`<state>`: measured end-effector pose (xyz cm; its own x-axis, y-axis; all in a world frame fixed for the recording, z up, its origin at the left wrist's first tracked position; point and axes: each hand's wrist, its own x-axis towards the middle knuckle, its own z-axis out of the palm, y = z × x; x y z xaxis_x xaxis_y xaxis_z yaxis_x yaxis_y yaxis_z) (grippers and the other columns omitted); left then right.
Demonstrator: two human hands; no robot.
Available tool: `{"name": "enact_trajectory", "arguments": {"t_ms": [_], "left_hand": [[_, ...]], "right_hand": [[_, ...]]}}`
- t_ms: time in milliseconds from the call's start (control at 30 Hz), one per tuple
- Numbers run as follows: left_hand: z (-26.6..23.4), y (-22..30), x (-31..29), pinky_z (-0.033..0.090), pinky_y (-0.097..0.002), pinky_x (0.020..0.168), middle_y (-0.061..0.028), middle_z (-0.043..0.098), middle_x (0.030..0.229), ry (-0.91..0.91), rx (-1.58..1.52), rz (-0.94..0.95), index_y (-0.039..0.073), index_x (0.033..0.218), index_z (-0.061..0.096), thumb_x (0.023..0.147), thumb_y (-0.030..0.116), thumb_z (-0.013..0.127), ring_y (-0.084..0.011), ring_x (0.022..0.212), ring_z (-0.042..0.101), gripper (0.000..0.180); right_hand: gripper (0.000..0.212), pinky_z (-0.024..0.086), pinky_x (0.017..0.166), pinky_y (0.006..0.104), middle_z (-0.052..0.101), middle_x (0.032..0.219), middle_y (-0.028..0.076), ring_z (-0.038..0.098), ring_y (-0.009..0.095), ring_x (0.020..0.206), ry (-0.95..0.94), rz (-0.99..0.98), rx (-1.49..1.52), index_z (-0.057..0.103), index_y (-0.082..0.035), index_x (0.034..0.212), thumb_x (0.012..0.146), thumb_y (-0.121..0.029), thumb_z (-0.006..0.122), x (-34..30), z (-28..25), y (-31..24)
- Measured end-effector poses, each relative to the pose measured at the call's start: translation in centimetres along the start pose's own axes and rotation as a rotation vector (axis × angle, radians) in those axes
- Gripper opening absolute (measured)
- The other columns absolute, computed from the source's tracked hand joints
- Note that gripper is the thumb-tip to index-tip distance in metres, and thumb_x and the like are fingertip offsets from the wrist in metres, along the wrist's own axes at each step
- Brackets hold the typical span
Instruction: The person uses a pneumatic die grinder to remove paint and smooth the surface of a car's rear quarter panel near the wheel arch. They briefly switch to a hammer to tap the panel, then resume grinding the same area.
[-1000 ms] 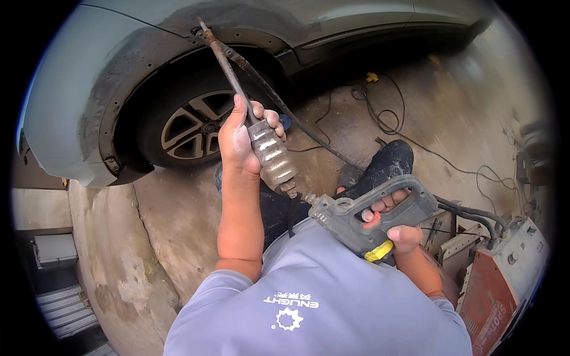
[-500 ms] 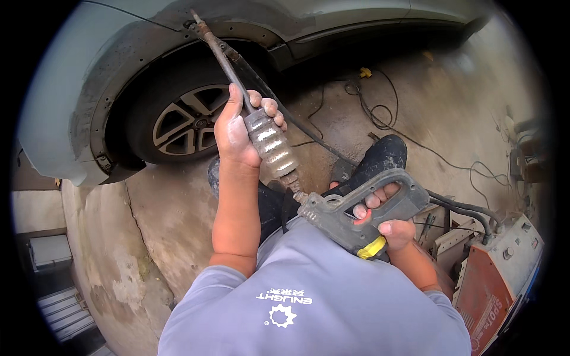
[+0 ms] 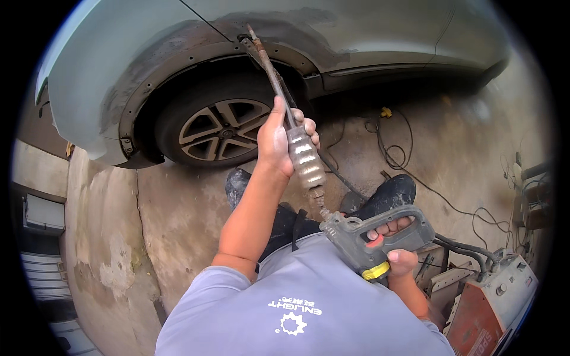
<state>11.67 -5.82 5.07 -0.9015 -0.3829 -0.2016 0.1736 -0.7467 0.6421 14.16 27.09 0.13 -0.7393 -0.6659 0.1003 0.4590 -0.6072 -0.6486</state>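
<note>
A dusty slide hammer (image 3: 307, 159) with a ribbed metal weight slants up and away from a dark pistol-style dent-puller gun (image 3: 380, 237). My left hand (image 3: 276, 139) is wrapped round the hammer where the rod meets the weight's upper end. The gun's loop handle is in my right hand (image 3: 402, 258), several fingers through the loop near a red trigger. A yellow band sits low on the gun. The thin rod tip (image 3: 252, 29) is over the sanded grey patch of the car fender (image 3: 172, 44), above the wheel arch; contact I cannot tell.
Under the arch is a wheel (image 3: 225, 133) with a spoked rim. A dark clamp-like piece (image 3: 246, 44) hangs at the arch edge. Cables (image 3: 395, 160) snake over the concrete floor. At lower right stands a red and grey machine (image 3: 490, 296) with thick hoses. My dark shoes are below.
The view has shifted, so the car and wheel appear farther right. Both hands keep their hold on the tool, whose rod now looks steeper, with its tip still near the arch's upper edge.
</note>
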Motion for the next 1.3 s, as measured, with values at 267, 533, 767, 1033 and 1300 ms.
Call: {"name": "enact_trajectory", "arguments": {"t_ms": [267,533,767,1033,1300], "left_hand": [[-0.2,-0.4,-1.6,0.051,-0.039,0.056,-0.0079,0.059,0.07,-0.13,-0.164,-0.008,0.014,0.084,0.049,0.109,0.055,0.039,-0.0247,0.059,0.059,0.049],[-4.4,-2.6,0.8,0.052,-0.0381,0.056,-0.0065,0.058,0.067,-0.573,-0.541,0.01,0.012,0.085,0.047,0.111,0.05,0.037,-0.0241,0.058,0.059,0.047],[-2.5,-0.7,-1.0,0.054,-0.04,0.056,-0.016,0.062,0.072,0.048,0.15,0.048,0.01,0.082,0.05,0.106,0.051,0.051,-0.0281,0.058,0.062,0.048],[-2.2,-0.6,-0.8,0.053,-0.04,0.056,-0.0154,0.061,0.072,0.04,0.15,0.008,0.01,0.083,0.05,0.106,0.052,0.051,-0.0287,0.058,0.062,0.048],[-2.0,-0.6,-0.2,0.053,-0.0408,0.057,-0.015,0.06,0.073,0.05,0.165,-0.012,0.01,0.085,0.05,0.107,0.051,0.048,-0.0288,0.06,0.061,0.047]], "right_hand": [[0.074,0.045,0.097,0.043,0.056,0.118,0.005,0.054,0.026,0.117,0.079,0.006,0.084,0.053,-0.013,0.132,0.06,-0.008,0.067,0.6,-0.5,0.1],[0.07,0.045,0.103,0.0462,0.059,0.123,0.006,0.053,0.035,0.129,0.024,0.054,0.043,0.056,-0.015,0.131,0.062,-0.006,0.067,1.8,-0.1,-0.7],[0.07,0.045,0.104,0.0458,0.059,0.128,0.005,0.052,0.033,0.131,0.049,0.102,0.025,0.055,-0.014,0.13,0.061,-0.007,0.066,1.8,-0.2,-1.0],[0.066,0.044,0.105,0.0458,0.055,0.111,0.001,0.054,0.023,0.115,-0.027,0.059,0.08,0.056,-0.017,0.125,0.061,-0.007,0.066,1.7,-1.9,-0.1],[0.074,0.044,0.106,0.0454,0.058,0.13,0.005,0.053,0.027,0.128,-0.095,0.007,0.098,0.055,-0.015,0.135,0.063,-0.005,0.064,1.5,-2.5,0.0]]}}
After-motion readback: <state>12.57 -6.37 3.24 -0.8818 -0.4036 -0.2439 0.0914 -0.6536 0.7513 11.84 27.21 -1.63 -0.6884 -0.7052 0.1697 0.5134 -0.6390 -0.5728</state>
